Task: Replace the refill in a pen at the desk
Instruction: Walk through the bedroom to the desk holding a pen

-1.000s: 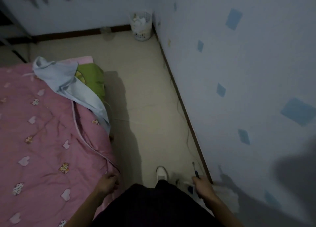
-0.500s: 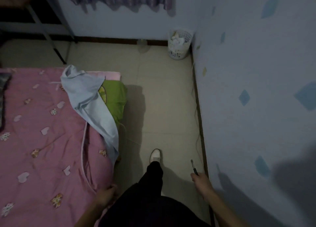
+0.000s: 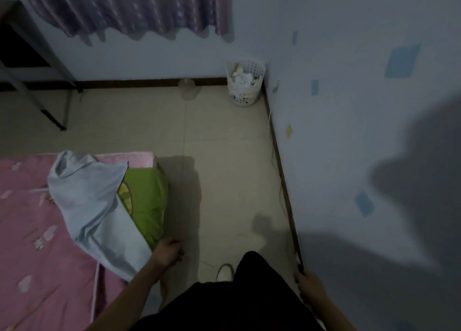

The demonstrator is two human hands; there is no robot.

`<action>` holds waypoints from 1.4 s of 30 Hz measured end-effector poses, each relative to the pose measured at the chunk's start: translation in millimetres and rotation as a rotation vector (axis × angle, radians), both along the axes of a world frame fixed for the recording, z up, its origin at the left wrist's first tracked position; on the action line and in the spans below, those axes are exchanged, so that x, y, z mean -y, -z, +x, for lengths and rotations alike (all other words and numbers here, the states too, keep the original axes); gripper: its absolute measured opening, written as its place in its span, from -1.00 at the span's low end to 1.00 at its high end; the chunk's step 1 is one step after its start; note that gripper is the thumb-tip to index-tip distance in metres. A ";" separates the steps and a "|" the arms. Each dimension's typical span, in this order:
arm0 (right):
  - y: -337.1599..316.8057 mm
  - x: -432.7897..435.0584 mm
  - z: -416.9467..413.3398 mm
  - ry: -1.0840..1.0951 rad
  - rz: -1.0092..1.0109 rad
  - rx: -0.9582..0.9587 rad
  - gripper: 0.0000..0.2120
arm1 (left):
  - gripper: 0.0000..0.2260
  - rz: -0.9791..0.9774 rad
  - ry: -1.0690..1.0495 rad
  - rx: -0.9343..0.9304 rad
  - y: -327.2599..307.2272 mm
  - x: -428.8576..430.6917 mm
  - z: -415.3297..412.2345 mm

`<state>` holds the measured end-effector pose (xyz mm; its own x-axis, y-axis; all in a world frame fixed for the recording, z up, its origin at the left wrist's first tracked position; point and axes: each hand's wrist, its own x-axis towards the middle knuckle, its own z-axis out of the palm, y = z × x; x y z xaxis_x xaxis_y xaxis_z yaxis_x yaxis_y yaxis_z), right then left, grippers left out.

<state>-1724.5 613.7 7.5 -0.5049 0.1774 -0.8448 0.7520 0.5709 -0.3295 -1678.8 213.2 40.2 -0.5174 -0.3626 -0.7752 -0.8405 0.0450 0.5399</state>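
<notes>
**Pen in hand beside the bed**

The right hand [image 3: 310,288] curls its fingers round a dark pen [image 3: 300,264]. The pen sticks up out of the fist, close to the skirting at the floor's right edge. The left hand [image 3: 167,252] hangs with its fingers loosely curled and holds nothing, just off the corner of the pink bed [image 3: 25,231]. A white basket [image 3: 243,96] stands in the floor's far corner.

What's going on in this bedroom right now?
A person stands between a pink heart-patterned bed and the wall. Their right hand grips a thin dark pen, which points up and forward. Their left hand hangs loosely curled by the bed's edge, holding nothing. The metal-legged desk stands across the room at far left, so they are not at it yet.
</notes>
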 end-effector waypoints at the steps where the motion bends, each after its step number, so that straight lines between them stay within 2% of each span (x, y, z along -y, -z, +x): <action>1: 3.0 1.5 -15.6 -0.008 0.011 0.002 -0.70 | -0.80 0.003 -0.004 -0.003 0.4 4.4 -17.2; 5: 11.1 19.1 -86.2 0.022 -0.004 0.018 -0.76 | -0.81 0.020 -0.075 0.003 19.0 22.3 -79.5; 8: 18.1 41.4 -157.9 -0.044 0.038 -0.023 -0.73 | -0.83 0.036 -0.144 0.032 32.9 38.2 -121.2; 12: 15.9 87.7 -266.9 -0.103 -0.044 -0.042 -0.74 | -0.85 0.032 -0.265 0.051 43.6 64.8 -163.4; 15: 0.5 134.3 -348.4 -0.228 -0.064 -0.045 -0.77 | -0.86 0.000 -0.347 0.068 39.4 79.4 -191.6; 19: -11.7 200.2 -444.3 -0.388 -0.090 -0.034 -0.63 | -0.85 0.023 -0.480 0.041 29.9 104.4 -230.0; 25: -15.3 303.7 -539.0 -0.600 -0.110 -0.073 -0.78 | -0.85 0.027 -0.720 0.027 25.4 135.5 -273.4; 31: 5.4 398.7 -626.2 -0.637 -0.176 -0.122 -0.69 | -0.88 0.027 -0.773 0.059 30.7 185.0 -340.9; 35: 10.1 446.4 -689.0 -0.622 -0.126 -0.047 -0.66 | -0.74 -0.035 -0.736 0.049 33.3 247.0 -403.0; 42: 3.7 512.3 -792.2 -0.671 -0.023 0.031 -0.62 | -0.82 0.035 -0.800 0.002 34.1 379.6 -527.1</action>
